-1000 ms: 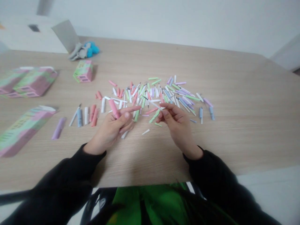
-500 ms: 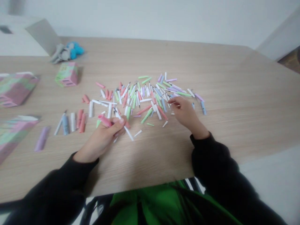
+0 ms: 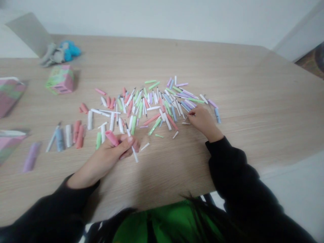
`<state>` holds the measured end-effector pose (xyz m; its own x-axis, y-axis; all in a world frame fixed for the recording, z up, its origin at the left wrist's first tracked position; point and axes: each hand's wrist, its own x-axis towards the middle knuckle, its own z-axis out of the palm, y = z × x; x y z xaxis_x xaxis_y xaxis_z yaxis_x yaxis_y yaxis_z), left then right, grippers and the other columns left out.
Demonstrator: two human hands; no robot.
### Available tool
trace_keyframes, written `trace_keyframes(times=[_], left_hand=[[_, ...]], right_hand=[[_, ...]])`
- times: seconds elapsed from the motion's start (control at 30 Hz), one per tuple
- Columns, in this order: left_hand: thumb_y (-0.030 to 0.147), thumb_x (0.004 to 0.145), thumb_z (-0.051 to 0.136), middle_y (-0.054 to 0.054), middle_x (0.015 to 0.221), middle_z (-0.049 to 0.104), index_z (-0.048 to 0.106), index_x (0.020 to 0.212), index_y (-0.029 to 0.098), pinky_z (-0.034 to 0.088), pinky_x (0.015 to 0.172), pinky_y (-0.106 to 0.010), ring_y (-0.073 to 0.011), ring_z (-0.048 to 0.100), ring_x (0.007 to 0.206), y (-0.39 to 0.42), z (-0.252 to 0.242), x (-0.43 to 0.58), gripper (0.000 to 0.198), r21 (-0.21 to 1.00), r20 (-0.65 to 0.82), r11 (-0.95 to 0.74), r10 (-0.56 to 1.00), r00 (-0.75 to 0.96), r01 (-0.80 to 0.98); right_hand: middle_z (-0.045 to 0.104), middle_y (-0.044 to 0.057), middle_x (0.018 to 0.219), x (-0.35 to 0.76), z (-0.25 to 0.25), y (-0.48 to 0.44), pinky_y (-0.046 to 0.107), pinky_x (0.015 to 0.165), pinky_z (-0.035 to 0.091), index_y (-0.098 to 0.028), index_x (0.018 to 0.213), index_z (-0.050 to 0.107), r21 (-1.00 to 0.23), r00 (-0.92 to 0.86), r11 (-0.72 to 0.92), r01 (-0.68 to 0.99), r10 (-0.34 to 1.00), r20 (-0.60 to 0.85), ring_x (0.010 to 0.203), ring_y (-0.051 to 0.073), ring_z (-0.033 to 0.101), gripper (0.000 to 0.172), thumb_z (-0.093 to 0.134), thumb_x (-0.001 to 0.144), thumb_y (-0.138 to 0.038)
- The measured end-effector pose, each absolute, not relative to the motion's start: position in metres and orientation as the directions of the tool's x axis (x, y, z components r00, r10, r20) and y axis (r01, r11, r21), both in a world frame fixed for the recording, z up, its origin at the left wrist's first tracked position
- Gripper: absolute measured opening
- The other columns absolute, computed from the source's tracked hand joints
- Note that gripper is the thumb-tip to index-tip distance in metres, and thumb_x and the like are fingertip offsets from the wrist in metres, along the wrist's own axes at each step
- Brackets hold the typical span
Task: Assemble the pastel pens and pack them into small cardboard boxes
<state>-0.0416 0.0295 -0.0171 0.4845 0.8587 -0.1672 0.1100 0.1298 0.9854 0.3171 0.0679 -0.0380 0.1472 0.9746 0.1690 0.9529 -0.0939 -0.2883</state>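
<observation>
A scatter of small pastel pen parts (image 3: pixel 152 101) in pink, green, white, purple and blue lies across the middle of the wooden table (image 3: pixel 253 111). My left hand (image 3: pixel 111 153) rests on the table near its front, fingers closed around a pink pen barrel (image 3: pixel 111 137), with a white refill (image 3: pixel 132 150) lying under its fingertips. My right hand (image 3: pixel 202 121) reaches into the right side of the scatter, its fingers pinched on a small piece that I cannot make out.
A row of assembled pens (image 3: pixel 68 135) lies left of my left hand, with a purple one (image 3: pixel 30 157) further left. Pink-and-green boxes (image 3: pixel 60 79) stand at the left. A blue and grey soft toy (image 3: pixel 60 52) and a cardboard flap sit at the back left.
My right hand has moved away from my left hand to the right side of the pile. My left hand has lowered onto the table with the pink barrel. The camera swung rightward.
</observation>
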Motion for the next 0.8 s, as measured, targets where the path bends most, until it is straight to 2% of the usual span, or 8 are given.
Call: trace_keyframes(times=[0.1,0.27,0.43,0.47,0.53,0.63,0.7,0.8], left_hand=[[0.058,0.097,0.055,0.003,0.059,0.036,0.064,0.073,0.02,0.028,0.056,-0.029,-0.014,0.036,0.058,0.028,-0.012,-0.04,0.046,0.972,-0.143,0.032,0.865,0.482,0.231],[0.059,0.097,0.053,0.003,0.057,0.039,0.064,0.07,0.019,0.028,0.052,-0.027,-0.0132,0.037,0.054,0.03,-0.008,-0.036,0.049,0.955,-0.114,-0.039,0.867,0.486,0.294],[0.058,0.098,0.049,0.004,0.058,0.037,0.062,0.07,0.017,0.028,0.051,-0.025,-0.012,0.036,0.053,0.03,-0.004,-0.035,0.051,0.926,-0.127,-0.079,0.855,0.502,0.369],[0.057,0.099,0.048,0.004,0.058,0.037,0.063,0.071,0.017,0.029,0.051,-0.025,-0.0118,0.036,0.054,0.03,-0.003,-0.034,0.051,0.919,-0.132,-0.087,0.851,0.508,0.384],[0.055,0.099,0.047,0.005,0.058,0.036,0.063,0.072,0.017,0.029,0.051,-0.025,-0.0113,0.036,0.054,0.029,0.0,-0.033,0.05,0.911,-0.142,-0.097,0.839,0.525,0.401],[0.05,0.1,0.046,0.005,0.058,0.04,0.064,0.072,0.017,0.031,0.053,-0.024,-0.011,0.038,0.054,0.028,0.003,-0.028,0.047,0.911,-0.144,-0.124,0.798,0.586,0.394],[0.045,0.1,0.047,0.003,0.061,0.05,0.063,0.071,0.017,0.038,0.06,-0.025,-0.0115,0.047,0.06,0.027,0.004,-0.024,0.044,0.921,-0.128,-0.146,0.761,0.636,0.36],[0.042,0.099,0.05,0.0,0.07,0.062,0.065,0.075,0.016,0.045,0.07,-0.026,-0.0133,0.057,0.069,0.025,0.001,-0.017,0.038,0.942,-0.115,-0.135,0.731,0.673,0.307]], right_hand=[[0.074,0.014,0.098,0.316,-0.037,0.068,0.038,0.081,0.05,-0.014,0.087,0.08,-0.288,0.162,-0.113,0.951,0.975,0.151,0.091,0.026,0.066,0.023,0.057,0.087,-0.017],[0.073,0.017,0.1,0.307,-0.037,0.067,0.04,0.084,0.05,-0.013,0.084,0.078,-0.237,0.184,-0.146,0.961,0.972,0.146,0.093,0.028,0.067,0.025,0.053,0.088,-0.014],[0.074,0.02,0.101,0.304,-0.031,0.062,0.047,0.089,0.049,-0.011,0.087,0.076,-0.222,0.202,-0.138,0.965,0.931,0.303,0.098,0.033,0.066,0.021,0.055,0.088,-0.014],[0.074,0.018,0.097,0.304,-0.028,0.062,0.046,0.088,0.049,-0.012,0.085,0.075,-0.275,0.223,-0.131,0.953,0.915,0.337,0.094,0.032,0.067,0.018,0.057,0.087,-0.014],[0.075,0.013,0.085,0.302,-0.02,0.059,0.044,0.083,0.051,-0.015,0.081,0.072,-0.475,0.265,-0.071,0.877,0.896,0.356,0.083,0.027,0.068,0.013,0.06,0.084,-0.014],[0.074,0.005,0.078,0.28,-0.009,0.052,0.038,0.075,0.054,-0.017,0.091,0.073,-0.823,0.265,0.118,0.556,0.913,0.31,0.073,0.02,0.068,0.012,0.064,0.084,-0.018],[0.076,0.002,0.079,0.254,-0.004,0.042,0.036,0.073,0.056,-0.019,0.102,0.075,-0.918,0.211,0.209,0.338,0.933,0.29,0.073,0.017,0.07,0.019,0.066,0.085,-0.022],[0.078,0.001,0.08,0.211,0.003,0.025,0.034,0.076,0.059,-0.022,0.093,0.078,-0.952,0.106,0.248,0.178,0.957,0.269,0.075,0.015,0.072,0.012,0.068,0.086,-0.023]])
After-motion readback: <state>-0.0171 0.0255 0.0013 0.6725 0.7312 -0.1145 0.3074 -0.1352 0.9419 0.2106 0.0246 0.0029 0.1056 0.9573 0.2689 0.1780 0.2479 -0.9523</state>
